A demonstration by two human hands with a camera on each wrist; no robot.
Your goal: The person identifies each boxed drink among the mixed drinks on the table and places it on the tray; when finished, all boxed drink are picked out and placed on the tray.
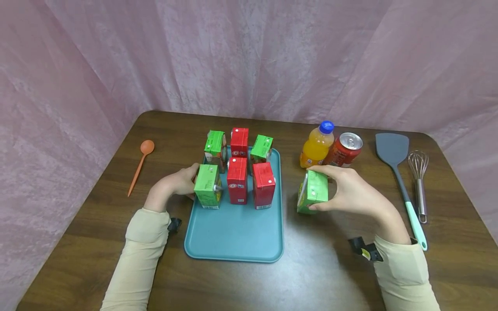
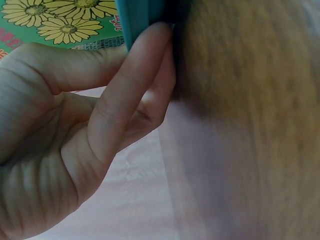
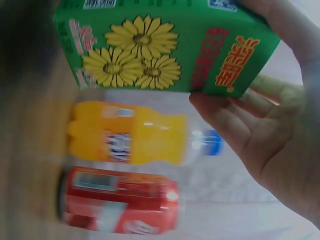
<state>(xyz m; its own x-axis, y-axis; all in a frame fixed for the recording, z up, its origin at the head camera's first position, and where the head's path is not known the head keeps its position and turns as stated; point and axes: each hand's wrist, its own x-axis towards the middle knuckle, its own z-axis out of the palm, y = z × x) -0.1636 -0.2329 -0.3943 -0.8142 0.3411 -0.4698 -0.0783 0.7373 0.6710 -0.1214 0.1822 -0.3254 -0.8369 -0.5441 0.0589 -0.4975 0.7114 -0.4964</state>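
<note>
My right hand point(image 1: 352, 190) pinches a green juice carton point(image 1: 317, 188) by its upper part, thumb on the near side and fingers on the far side, right of the tray. Yellow flowers show on that carton's side in the right wrist view. At the left edge of the teal tray point(image 1: 233, 237), my left hand point(image 1: 180, 181) grips the rim point(image 2: 140, 20) between thumb and fingers. Close beside it on the tray stands another green carton point(image 1: 208, 185). Red cartons point(image 1: 237, 181) and more green ones point(image 1: 261, 149) stand upright in two rows across the tray's far half.
Behind the held carton stand an orange drink bottle point(image 1: 317, 147) with a blue cap and a red can point(image 1: 344, 151). Farther right lie a grey spatula point(image 1: 393, 149) and a whisk point(image 1: 420, 185). An orange spoon point(image 1: 142, 162) lies at left. Pink curtain point(image 1: 249, 56) hangs behind the table.
</note>
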